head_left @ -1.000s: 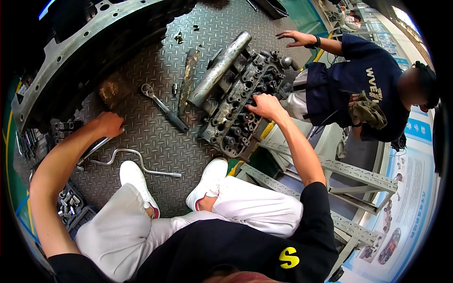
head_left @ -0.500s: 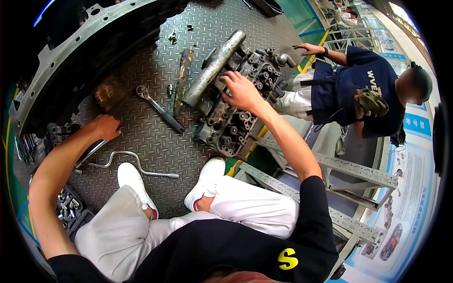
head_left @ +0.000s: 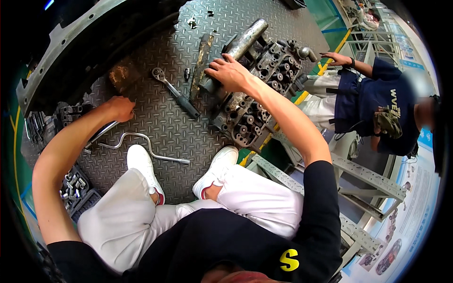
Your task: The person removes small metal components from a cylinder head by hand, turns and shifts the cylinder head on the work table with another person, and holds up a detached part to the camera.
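Checker-plate steel flooring (head_left: 160, 118) spreads under me, with a big engine housing (head_left: 85, 52) along its far left edge. Ahead lies a grimy cylinder head (head_left: 257, 94), and a thick metal shaft (head_left: 238, 47) rests along its left side. My right hand (head_left: 229, 73) lies on the shaft's near end, fingers curled loosely over it. My left hand (head_left: 120, 108) is closed in a fist, knuckles on the floor; whether it grips anything I cannot tell. A ratchet wrench (head_left: 174, 92) lies between my hands, a bent crank handle (head_left: 141, 146) nearer my shoes
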`<state>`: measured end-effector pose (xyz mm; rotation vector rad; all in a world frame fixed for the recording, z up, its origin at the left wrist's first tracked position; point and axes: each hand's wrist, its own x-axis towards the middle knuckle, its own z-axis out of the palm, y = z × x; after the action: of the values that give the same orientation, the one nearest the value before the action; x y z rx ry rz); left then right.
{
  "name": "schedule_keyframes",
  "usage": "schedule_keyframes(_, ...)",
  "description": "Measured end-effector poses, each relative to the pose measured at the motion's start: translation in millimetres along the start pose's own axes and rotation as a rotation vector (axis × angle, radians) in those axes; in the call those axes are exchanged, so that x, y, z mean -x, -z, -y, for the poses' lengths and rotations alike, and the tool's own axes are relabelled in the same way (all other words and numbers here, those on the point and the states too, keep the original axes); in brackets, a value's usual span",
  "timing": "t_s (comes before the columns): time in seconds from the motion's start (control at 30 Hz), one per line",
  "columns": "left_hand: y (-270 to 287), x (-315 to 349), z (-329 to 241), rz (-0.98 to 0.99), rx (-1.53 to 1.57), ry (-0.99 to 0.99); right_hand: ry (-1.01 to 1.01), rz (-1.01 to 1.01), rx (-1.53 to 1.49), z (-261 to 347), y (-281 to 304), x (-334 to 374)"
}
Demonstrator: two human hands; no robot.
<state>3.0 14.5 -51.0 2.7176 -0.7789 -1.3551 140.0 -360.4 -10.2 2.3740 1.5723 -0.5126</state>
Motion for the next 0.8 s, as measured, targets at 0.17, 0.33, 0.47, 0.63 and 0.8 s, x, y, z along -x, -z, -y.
schedule_keyframes(0.17, -6.4, 2.5, 4.0, -0.007, 0.055, 0.02, -0.034, 0.2, 0.097, 1.4, 6.8, -14.7)
schedule_keyframes(0.33, -2.4, 10.3, 9.7, -0.104, 0.081, 0.048, -0.016, 0.31, 0.145, 4.7, 29.1, -0.2)
schedule_keyframes(0.47, -11.7, 10.8, 26.0, -0.139, 0.073, 0.038, 0.01, 0.097, 0.113, -2.9, 16.6, 9.9)
schedule_keyframes(0.63, 5.0, 14.8, 8.1, -0.009, 0.042, 0.082, 0.055, 0.146, 0.017, -5.2, 13.3, -4.3)
schedule_keyframes(0.8, -1.7, 20.8, 5.2, -0.025, 0.057, 0.048, 0.064, 0.308, 0.062, -2.2, 14.8, -14.0)
